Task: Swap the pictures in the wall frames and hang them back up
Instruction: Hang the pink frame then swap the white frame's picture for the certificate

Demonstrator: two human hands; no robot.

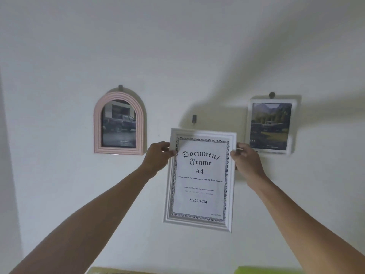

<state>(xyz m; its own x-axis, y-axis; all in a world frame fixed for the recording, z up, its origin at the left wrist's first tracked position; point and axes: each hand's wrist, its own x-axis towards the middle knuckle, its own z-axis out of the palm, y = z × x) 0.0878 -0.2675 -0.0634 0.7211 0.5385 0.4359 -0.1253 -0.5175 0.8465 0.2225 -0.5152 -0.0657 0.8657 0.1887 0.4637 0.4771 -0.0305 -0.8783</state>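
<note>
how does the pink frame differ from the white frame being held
The pink frame is arched and hangs from a hook; the white frame is rectangular, larger, held off its hook by both hands. Pink holds a truck photo; white holds a printed "Document Frame A4" sheet. Both are upright.

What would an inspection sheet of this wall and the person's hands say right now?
Surface: white wall, three hooks; the middle hook is bare.
Job's things: pink arched frame and white square frame hang; white document frame is held, slightly tilted, below the bare hook.
Clutter: blurred edges at the bottom, unclear.
Hands: left hand and right hand grip the document frame's sides.
Cables: nothing seen.
Surroundings: shadows on the wall.
</note>
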